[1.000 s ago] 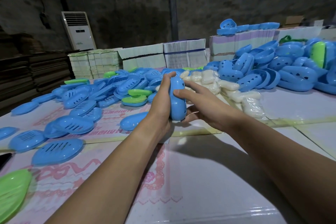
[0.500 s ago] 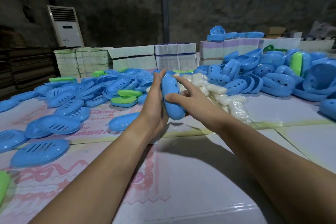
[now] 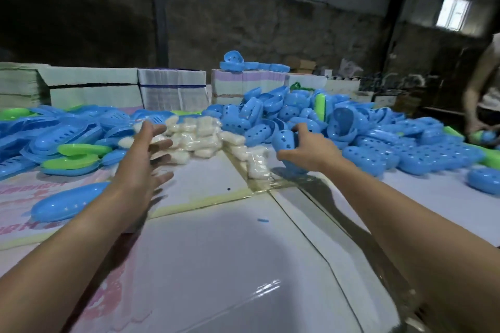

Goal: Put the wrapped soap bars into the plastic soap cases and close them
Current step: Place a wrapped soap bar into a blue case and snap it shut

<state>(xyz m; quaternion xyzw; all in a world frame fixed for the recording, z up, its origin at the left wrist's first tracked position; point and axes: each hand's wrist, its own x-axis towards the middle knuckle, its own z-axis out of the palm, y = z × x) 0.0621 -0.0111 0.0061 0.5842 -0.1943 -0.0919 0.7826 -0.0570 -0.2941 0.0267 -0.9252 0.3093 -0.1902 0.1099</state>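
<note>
The right hand [image 3: 308, 150] grips a blue case half [image 3: 284, 140] at the edge of the case pile [image 3: 378, 130]; the left hand [image 3: 147, 154], fingers spread and holding nothing, hovers near the wrapped soap bars [image 3: 197, 135] heaped mid-worktop [image 3: 243, 265]. Best take one bar from the loose near edge, since neighbours crowd it. A closed blue case [image 3: 65, 204] lies left; green lids [image 3: 78, 155] and another person [image 3: 484, 105] stand clear

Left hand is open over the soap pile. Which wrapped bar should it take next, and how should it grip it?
Probably the wrapped soap bar at the near left edge of the soap pile, right by the left hand. It lies flat on the table with nothing on top. Come from above and the near side, and pinch across its short width, thumb on one long edge and fingers on the other.
</note>
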